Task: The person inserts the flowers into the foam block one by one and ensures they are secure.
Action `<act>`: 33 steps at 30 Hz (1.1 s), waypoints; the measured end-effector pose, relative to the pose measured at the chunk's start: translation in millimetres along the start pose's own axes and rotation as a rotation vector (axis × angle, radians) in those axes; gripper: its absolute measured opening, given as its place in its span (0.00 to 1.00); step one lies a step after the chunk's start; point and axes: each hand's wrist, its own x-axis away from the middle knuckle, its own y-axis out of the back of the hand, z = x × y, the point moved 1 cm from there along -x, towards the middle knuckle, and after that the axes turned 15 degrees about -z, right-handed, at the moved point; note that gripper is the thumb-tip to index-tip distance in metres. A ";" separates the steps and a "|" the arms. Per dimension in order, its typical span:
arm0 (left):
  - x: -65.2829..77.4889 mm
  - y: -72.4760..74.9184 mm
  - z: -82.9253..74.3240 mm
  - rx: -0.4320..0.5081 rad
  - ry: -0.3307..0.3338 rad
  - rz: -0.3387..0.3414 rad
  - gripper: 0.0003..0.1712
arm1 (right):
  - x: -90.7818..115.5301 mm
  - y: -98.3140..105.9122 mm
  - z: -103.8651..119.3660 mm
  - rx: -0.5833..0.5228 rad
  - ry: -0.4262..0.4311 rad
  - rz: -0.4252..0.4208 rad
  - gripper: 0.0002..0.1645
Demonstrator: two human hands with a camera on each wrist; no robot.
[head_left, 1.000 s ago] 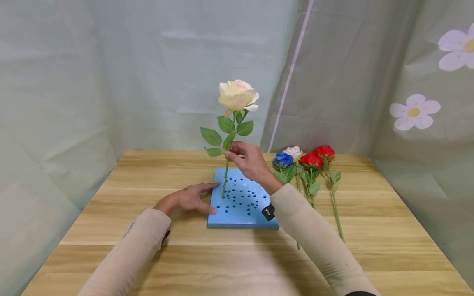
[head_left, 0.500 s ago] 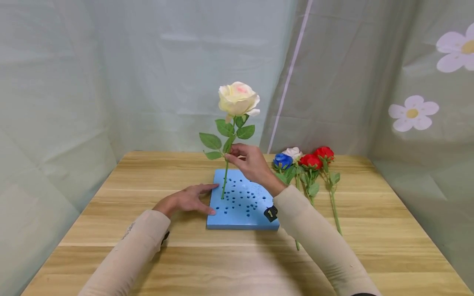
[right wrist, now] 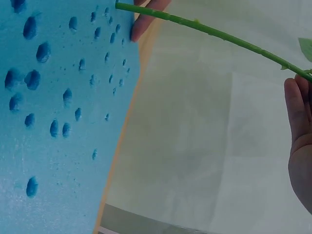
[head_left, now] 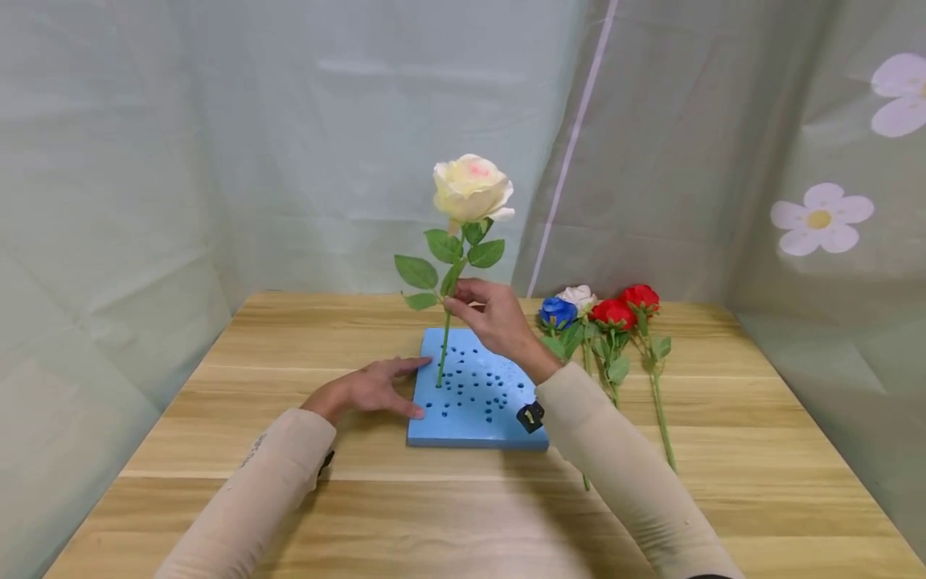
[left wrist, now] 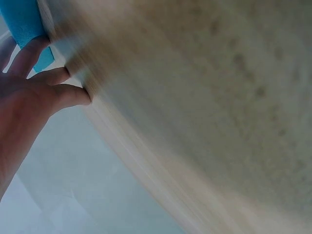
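A cream-white rose point(head_left: 472, 190) with a pink-tinged centre stands nearly upright over the blue foam board point(head_left: 477, 434), which is dotted with many holes. My right hand point(head_left: 499, 322) pinches its green stem just below the leaves. The stem's lower end meets a hole near the board's left side; in the right wrist view the stem point(right wrist: 209, 31) runs from that hole to my fingertips. At the board's left edge rests my left hand point(head_left: 376, 388), thumb and fingers spread along it. In the left wrist view this hand point(left wrist: 36, 85) reaches the blue board's corner point(left wrist: 24, 22).
Right of the board several roses lie on the wooden table point(head_left: 362, 523): a blue rose point(head_left: 557, 312), a pale pink rose point(head_left: 578, 297) and red roses point(head_left: 613, 312). Their stems run toward the front, partly behind my right forearm. Hanging cloth point(head_left: 362, 145) encloses the table's back and sides.
Both hands keep their places and the rose stays at the same hole. The whole head view shifts only slightly.
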 end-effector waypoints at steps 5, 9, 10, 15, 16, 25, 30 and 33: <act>-1.8 0.4 1.5 0.011 -0.013 0.000 0.57 | -0.7 -3.5 -4.1 -0.013 -0.002 -0.024 0.12; -1.4 0.7 1.9 0.024 -0.021 -0.003 0.57 | -0.6 -6.2 -5.7 -0.030 0.012 -0.023 0.12; -1.2 0.4 2.1 0.028 -0.021 -0.003 0.57 | -0.3 -6.7 -6.2 -0.032 0.016 -0.022 0.12; -1.2 -1.2 2.8 0.032 -0.018 -0.002 0.57 | 2.3 -8.5 -9.2 -0.003 0.006 -0.020 0.12; -1.1 -1.2 2.7 0.031 -0.018 -0.003 0.57 | 2.6 -8.9 -9.5 0.007 0.002 -0.021 0.12; -3.0 -5.9 6.7 0.010 -0.018 -0.009 0.57 | 4.8 -11.4 -9.1 -0.066 -0.041 -0.012 0.11; -3.3 -5.7 6.7 -0.003 -0.008 -0.008 0.57 | 7.3 -12.9 -12.7 -0.110 -0.061 -0.009 0.10; -3.0 -5.3 6.1 -0.010 -0.015 -0.010 0.58 | 8.4 -12.9 -15.4 -0.125 -0.063 -0.022 0.11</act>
